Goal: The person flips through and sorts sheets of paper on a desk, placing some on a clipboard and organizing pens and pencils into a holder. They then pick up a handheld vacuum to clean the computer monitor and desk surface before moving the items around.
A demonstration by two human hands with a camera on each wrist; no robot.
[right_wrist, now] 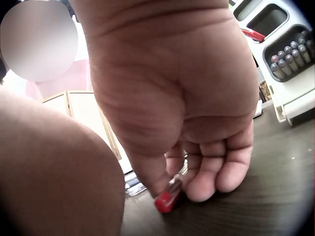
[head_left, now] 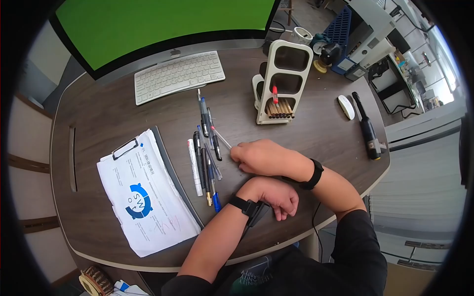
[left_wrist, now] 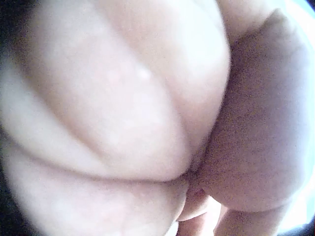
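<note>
My right hand [head_left: 266,157] reaches across to the left and pinches a clear-barrelled pen with red ends [head_left: 221,137]. In the right wrist view the pen's red end [right_wrist: 166,201] sticks out below the thumb, while the other fingers curl toward the palm. A loose bunch of pens [head_left: 205,163] and a white marker [head_left: 194,167] lie just left of this hand. Nearer the body, my left hand [head_left: 276,195] rests beneath the right forearm, its fingers loosely curled and holding nothing. Its palm [left_wrist: 113,98] fills the left wrist view.
A white pen organizer [head_left: 290,47] stands beyond the hands, with several pens [head_left: 280,109] and a red-capped one [head_left: 275,93] inside. Papers on a clipboard [head_left: 143,197] lie at left. A keyboard [head_left: 178,77] sits below the monitor; a mouse [head_left: 346,107] and black tool [head_left: 368,129] are at right.
</note>
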